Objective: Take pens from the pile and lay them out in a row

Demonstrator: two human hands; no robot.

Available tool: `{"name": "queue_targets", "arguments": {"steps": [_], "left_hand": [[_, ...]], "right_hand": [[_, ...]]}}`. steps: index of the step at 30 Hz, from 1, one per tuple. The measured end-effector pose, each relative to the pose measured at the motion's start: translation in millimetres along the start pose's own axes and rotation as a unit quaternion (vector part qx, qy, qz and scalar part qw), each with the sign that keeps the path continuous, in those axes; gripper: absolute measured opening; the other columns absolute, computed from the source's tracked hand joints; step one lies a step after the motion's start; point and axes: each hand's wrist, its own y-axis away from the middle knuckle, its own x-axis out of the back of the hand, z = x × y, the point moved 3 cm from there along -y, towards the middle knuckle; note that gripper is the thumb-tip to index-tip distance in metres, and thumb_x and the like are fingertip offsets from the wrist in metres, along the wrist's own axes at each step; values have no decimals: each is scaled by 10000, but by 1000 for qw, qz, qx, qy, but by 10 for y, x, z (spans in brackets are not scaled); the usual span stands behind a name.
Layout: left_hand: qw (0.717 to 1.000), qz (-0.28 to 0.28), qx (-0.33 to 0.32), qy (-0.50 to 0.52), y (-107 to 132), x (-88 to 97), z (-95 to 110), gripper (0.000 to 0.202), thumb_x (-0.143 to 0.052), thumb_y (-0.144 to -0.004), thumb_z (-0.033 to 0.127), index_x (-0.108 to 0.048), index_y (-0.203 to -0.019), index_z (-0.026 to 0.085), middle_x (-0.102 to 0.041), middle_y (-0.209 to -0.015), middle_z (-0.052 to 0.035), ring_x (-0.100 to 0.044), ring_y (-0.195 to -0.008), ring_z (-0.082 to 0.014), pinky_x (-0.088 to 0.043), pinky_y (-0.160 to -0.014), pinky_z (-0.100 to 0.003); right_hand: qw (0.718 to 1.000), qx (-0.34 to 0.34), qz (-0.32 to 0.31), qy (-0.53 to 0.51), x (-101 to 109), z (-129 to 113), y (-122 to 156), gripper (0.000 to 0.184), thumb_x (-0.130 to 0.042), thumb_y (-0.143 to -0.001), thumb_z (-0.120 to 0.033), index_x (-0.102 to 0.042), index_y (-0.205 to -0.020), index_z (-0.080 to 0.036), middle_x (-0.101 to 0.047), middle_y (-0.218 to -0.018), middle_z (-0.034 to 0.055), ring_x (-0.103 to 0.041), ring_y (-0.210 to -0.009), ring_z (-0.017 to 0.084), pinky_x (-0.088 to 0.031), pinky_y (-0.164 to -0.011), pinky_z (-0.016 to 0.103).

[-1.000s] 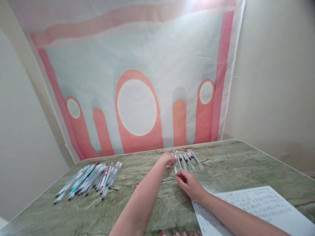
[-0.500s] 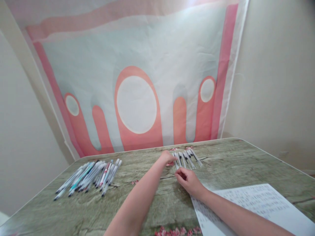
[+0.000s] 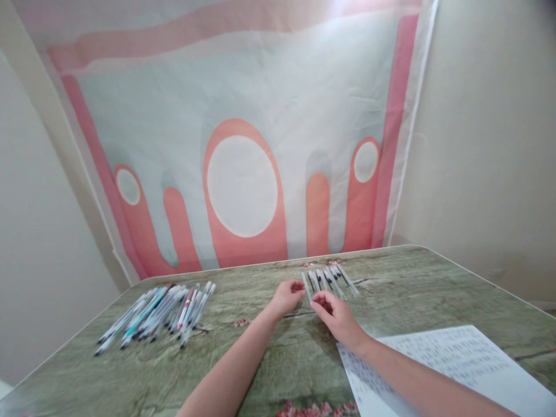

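A short row of several white-and-black pens [image 3: 330,280] lies side by side at the far edge of the table. My left hand [image 3: 285,298] rests on the table just left of the row, its fingers loosely bent, their tips beside the leftmost pen [image 3: 306,285] and holding nothing. My right hand [image 3: 336,315] is curled just in front of the row. Its thumb and fingertips are pinched at the near end of that leftmost pen.
A loose pile of many pens [image 3: 160,313] lies at the left of the green wood-patterned table [image 3: 403,289]. A printed sheet of paper [image 3: 460,356] lies at the near right under my right forearm. A pink and pale banner [image 3: 243,145] hangs behind the table.
My left hand has drawn back from the top of the pen row towards me and to the left. My right hand stays at the near end of the leftmost pen.
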Motion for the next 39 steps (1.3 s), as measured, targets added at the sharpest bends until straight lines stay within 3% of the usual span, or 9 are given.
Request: {"name": "queue_targets", "arguments": {"steps": [6, 12, 22, 28, 33, 39], "left_hand": [[996, -6, -18, 84, 215, 41, 118, 282, -571, -674, 221, -573, -927, 94, -625, -897, -87, -568, -802, -123, -439, -740, -237], [988, -110, -76, 76, 464, -68, 428, 331, -562, -687, 232, -570, -1001, 126, -620, -843, -55, -548, -694, -97, -433, -633, -199], [991, -37, -128, -32, 460, -122, 533, 230, -541, -702, 239, -627, -898, 156, -612, -808, -32, -542, -717, -104, -426, -697, -206], [990, -76, -105, 55, 257, -177, 432, 281, -512, -740, 333, -603, -887, 112, -632, -792, -50, -566, -706, -114, -436, -667, -205], [984, 13, -141, -105, -85, -6, 404, 221, -532, -724, 313, -630, -833, 148, -614, -808, -45, -543, -753, -120, -416, -693, -213], [951, -24, -176, -252, -330, 9, 428, 174, -520, -695, 221, -639, -813, 174, -594, -806, -26, -524, -723, -111, -401, -729, -214]], "right_hand": [[1000, -7, 15, -1, -13, 66, -11, 287, -477, -766, -423, -531, -884, -167, -580, -715, 20, -518, -606, 131, -402, -568, 246], [997, -15, 65, -35, -5, 132, -29, 316, -475, -772, -420, -460, -959, -166, -537, -680, 6, -504, -564, 126, -403, -541, 249], [996, 1, 73, -49, 17, 63, -25, 301, -449, -781, -425, -455, -945, -173, -551, -722, 30, -534, -621, 152, -430, -577, 275], [995, -37, 71, -58, 35, 61, -21, 332, -342, -820, -464, -441, -964, -183, -542, -693, 30, -479, -486, 133, -405, -473, 269], [993, -39, 83, -72, 41, 75, -20, 344, -331, -819, -477, -418, -988, -190, -538, -712, 34, -478, -470, 129, -409, -458, 270], [993, -37, 78, -79, 39, 83, -27, 329, -321, -825, -475, -430, -962, -196, -540, -713, 29, -463, -452, 116, -401, -450, 256]]}}
